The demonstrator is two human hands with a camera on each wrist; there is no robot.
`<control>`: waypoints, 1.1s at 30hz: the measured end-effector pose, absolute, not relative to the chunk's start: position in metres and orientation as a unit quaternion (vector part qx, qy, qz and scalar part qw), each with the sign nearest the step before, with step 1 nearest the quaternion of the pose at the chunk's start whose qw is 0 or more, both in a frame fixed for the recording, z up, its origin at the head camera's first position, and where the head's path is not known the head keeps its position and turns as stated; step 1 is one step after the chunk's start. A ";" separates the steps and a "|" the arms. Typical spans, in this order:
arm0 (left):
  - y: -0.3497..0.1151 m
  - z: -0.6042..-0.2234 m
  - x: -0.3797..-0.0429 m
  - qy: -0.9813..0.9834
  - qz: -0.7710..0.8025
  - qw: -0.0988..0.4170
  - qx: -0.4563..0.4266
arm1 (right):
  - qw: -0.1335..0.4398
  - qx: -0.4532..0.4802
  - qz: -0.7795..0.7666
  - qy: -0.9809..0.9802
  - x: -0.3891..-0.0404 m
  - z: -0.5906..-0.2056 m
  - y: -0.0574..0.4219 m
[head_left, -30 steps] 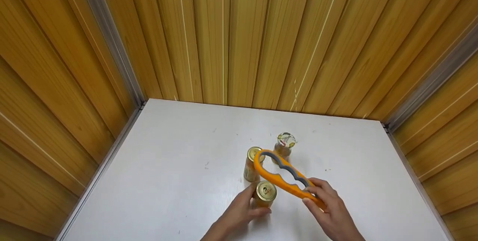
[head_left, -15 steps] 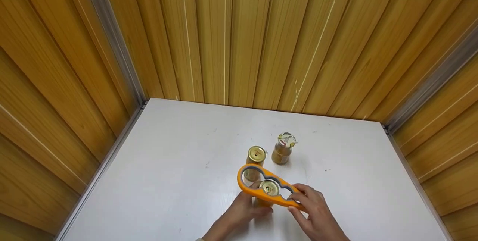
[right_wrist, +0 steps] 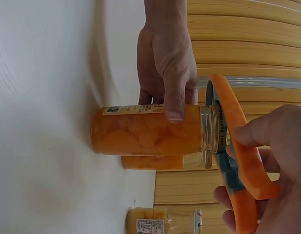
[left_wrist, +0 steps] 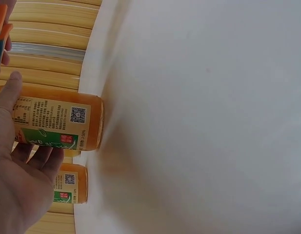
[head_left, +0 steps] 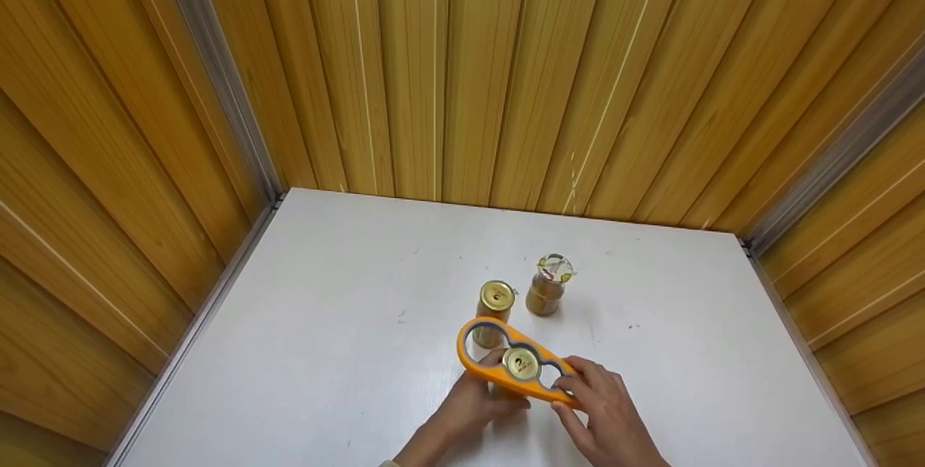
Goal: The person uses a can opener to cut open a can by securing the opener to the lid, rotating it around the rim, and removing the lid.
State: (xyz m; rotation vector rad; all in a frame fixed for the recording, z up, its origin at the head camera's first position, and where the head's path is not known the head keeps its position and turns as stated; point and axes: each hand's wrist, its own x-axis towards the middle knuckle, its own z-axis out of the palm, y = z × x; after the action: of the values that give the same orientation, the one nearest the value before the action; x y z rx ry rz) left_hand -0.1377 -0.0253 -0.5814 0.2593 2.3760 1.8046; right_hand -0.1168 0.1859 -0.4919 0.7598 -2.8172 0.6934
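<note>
My left hand (head_left: 461, 410) grips an upright glass jar (right_wrist: 145, 134) of orange fruit pieces around its side, thumb on one face and fingers on the other. Its gold metal lid (head_left: 522, 364) sits inside the middle opening of an orange jar opener (head_left: 498, 376) with a grey scalloped inner edge. My right hand (head_left: 605, 409) holds the opener by its right end, fingers and thumb wrapped over it. In the right wrist view, the opener lies across the jar at lid height. The left wrist view shows the jar's label (left_wrist: 57, 119), with a QR code.
A second gold-lidded jar (head_left: 497, 296) stands just behind the held one, partly covered by the opener. Farther back and right is a shorter jar (head_left: 545, 296) with a patterned top. They stand on a white table (head_left: 347, 322) enclosed by wood-look panels (head_left: 470, 76).
My right hand has brought the jar opener left and down from beside the jar until its middle opening surrounds the lid. My left hand has kept its grip on the jar.
</note>
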 end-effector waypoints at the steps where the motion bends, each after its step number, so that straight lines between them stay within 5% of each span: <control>1: -0.025 -0.582 -0.138 0.792 0.600 0.073 0.085 | 0.073 0.252 0.219 -0.940 -0.116 -0.492 0.185; 12: -0.023 -0.581 -0.135 0.805 0.584 0.049 0.096 | 0.033 0.244 0.159 -0.956 -0.118 -0.486 0.170; 24: -0.007 -0.576 -0.126 0.822 0.565 0.066 0.007 | -0.016 0.133 0.072 -0.988 -0.122 -0.483 0.138; 33: 0.004 -0.577 -0.123 0.846 0.532 0.010 -0.022 | -0.030 0.118 0.059 -0.991 -0.120 -0.486 0.133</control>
State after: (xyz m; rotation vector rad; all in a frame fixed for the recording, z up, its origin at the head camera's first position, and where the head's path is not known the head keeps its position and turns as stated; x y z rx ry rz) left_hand -0.1230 0.0038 -0.5772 -0.0687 2.6410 1.6616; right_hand -0.1202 0.1328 -0.4859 0.3781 -3.1742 0.1886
